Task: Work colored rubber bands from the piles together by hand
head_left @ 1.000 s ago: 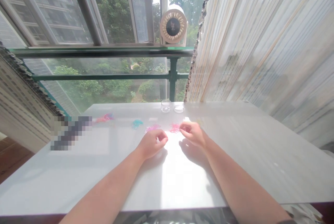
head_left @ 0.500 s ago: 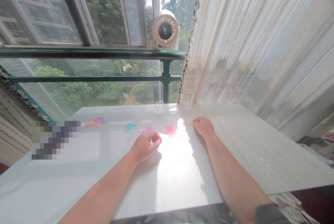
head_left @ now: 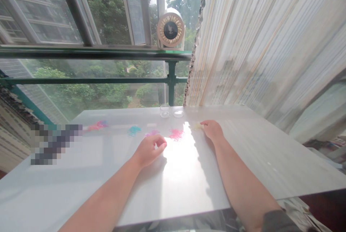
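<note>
Rightward from the pink pile (head_left: pixel 176 135) moved the right hand (head_left: pixel 213 131) within a second. On the counter (head_left: pixel 81 174) lay a teal pile (head_left: pixel 134 130), a purple pile (head_left: pixel 152 133) behind the left hand (head_left: pixel 149 149), fingers pressed to thumb, and a yellowish pile (head_left: pixel 198 127) at the right fingers, their grip unclear.

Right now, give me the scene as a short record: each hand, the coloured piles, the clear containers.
Left hand: fingers curled, nearest the purple pile; grip unclear
Right hand: fingertips at the pale yellow pile; grip unclear
Between hands: pink pile
Farther left: teal pile, then red-orange pile
Clear containers: two, near the far edge of the white table
</note>
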The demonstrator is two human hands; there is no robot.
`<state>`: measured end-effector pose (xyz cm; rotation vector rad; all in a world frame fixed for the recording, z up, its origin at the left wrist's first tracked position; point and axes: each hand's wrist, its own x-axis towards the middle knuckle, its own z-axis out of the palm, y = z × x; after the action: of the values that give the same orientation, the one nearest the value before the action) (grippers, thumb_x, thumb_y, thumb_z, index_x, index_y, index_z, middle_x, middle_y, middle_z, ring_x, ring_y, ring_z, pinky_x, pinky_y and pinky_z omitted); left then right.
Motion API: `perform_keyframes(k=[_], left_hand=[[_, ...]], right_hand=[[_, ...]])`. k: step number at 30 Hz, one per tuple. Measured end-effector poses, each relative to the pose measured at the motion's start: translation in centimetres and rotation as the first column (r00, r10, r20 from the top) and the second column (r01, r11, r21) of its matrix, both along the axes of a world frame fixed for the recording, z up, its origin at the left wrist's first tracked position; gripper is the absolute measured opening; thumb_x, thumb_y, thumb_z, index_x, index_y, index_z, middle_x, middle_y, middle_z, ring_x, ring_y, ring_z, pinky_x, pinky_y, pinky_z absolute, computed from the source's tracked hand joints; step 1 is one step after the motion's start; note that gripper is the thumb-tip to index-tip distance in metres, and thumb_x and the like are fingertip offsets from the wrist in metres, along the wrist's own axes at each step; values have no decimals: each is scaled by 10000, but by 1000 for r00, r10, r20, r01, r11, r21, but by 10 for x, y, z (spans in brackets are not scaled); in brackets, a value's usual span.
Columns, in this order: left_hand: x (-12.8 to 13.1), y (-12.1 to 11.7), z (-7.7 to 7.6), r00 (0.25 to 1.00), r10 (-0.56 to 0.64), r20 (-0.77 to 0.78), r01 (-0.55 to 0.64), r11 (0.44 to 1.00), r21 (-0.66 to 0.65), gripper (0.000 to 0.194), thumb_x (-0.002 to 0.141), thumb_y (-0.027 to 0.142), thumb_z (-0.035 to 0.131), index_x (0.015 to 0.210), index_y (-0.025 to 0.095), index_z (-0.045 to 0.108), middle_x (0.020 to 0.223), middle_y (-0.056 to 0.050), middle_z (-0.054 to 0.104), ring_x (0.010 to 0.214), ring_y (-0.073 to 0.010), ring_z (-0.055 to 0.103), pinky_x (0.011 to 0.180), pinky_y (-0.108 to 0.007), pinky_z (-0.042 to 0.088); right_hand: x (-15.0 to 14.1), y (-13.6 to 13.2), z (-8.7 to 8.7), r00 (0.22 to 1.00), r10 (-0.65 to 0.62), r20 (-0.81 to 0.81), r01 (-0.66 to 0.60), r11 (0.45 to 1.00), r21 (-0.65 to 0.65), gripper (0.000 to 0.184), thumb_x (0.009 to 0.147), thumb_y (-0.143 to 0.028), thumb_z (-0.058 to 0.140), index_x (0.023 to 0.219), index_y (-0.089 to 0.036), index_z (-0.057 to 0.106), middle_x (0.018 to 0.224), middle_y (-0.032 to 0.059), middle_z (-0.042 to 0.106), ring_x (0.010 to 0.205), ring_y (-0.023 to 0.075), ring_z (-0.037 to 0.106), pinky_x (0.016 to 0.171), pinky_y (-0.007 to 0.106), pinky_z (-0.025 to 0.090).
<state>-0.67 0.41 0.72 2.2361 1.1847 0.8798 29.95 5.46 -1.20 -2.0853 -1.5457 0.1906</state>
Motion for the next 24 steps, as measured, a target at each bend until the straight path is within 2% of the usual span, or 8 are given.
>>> perform_keyframes(k=[5,14,19,24], left_hand=[[0,0,-1,1000,-11,-4,11,1000,-9,174,787,279,477,744,194,623,700,7,642,663,-126,563,617,-240,408],[0,-1,0,1000,-4,-4,4,1000,-13,182,786,286,472,733,195,620,692,5,637,659,-128,559,624,-247,410],[1,-2,1,1000,-7,-5,7,1000,-9,187,782,296,469,717,196,612,690,2,638,649,-129,557,620,-247,411],[1,-3,3,1000,-11,-16,11,1000,-23,176,781,285,473,712,196,608,689,6,634,650,-130,555,621,-245,407]], right_hand=[[1,0,-1,1000,-13,-20,13,1000,-14,389,719,-83,422,921,-223,723,953,53,690,838,200,618,738,273,435],[3,1,-2,999,1,-51,0,1000,16,444,736,-95,415,1074,-221,673,997,67,681,905,211,606,786,281,435],[1,2,-5,997,35,-69,-32,999,44,470,729,-87,409,1102,-227,659,938,51,694,904,197,606,798,268,436],[-2,3,-3,993,79,-88,-71,993,93,508,757,-97,386,1199,-246,588,994,32,683,918,172,603,815,259,434]])
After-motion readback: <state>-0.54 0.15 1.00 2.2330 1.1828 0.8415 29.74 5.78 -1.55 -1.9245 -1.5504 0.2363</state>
